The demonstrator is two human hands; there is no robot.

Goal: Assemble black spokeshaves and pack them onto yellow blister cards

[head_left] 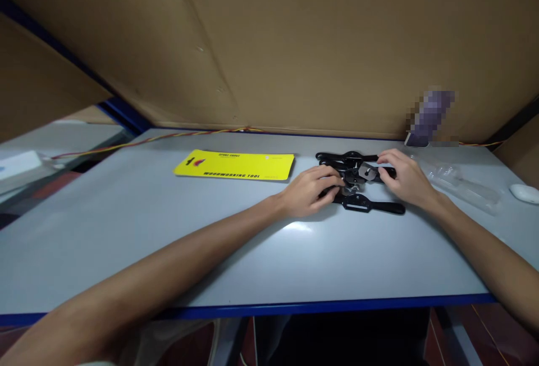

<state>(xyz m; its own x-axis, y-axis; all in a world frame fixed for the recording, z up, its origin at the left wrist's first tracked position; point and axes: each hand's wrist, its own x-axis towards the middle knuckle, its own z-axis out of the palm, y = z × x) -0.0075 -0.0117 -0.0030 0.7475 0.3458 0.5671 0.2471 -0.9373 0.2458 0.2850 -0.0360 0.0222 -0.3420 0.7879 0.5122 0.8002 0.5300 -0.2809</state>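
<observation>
Several black spokeshaves lie bunched together right of the middle. The nearest spokeshave body (357, 203) rests flat on the table, with an open slot at its centre. Another spokeshave (350, 156) lies behind it. My left hand (314, 189) reaches into the group from the left, fingers curled; what they close on is hidden. At the right side, my right hand (404, 178) has thumb and fingers closed at the edge of a small grey metal blade (368, 172). Small shiny parts (351, 189) between the hands are too small to make out.
A yellow card (240, 166) printed "WOODWORKING TOOL" lies left of my hands. Clear plastic packaging (463, 185) and a white mouse-like object (524, 193) are at the right. A blurred-out purple object (432, 119) leans at the back panel. A cable (181, 135) runs along the table's rear edge.
</observation>
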